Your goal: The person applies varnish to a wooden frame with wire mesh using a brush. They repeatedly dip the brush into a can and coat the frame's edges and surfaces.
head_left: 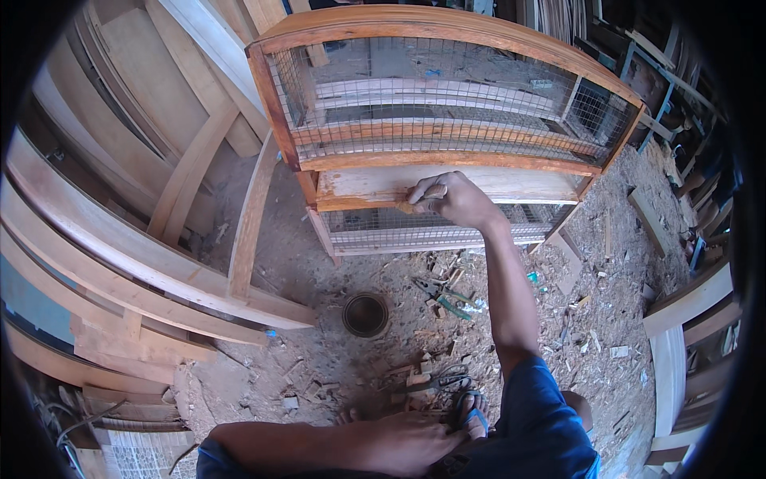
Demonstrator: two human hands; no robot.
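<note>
Brush (405, 206): at the front edge of the cabinet's pale middle board (527, 182), bristles toward the left; I can't make out whether their tips touch the wood.
Right hand (456, 199): closed around the brush, knuckles uppermost; from my end it covers much of the handle, and some fingers are hidden.
Left hand (427, 441): low, near the bottom edge; its fingers blend into shadow, so I can't tell how open it is or whether it has hold of anything.
Cabinet (271, 104): orange-brown frame with wire mesh; the right hand and forearm block part of the lower section.
Can (365, 332): round, open-topped, on the floor; the inside is too dark for me to read.
Pliers (455, 308): green-handled, among scraps, right of the can.
Foot (475, 421): blue-strapped sandal, partly cut off by the left hand.
Long board (159, 249): leftward, running into my dark fisheye border.
</note>
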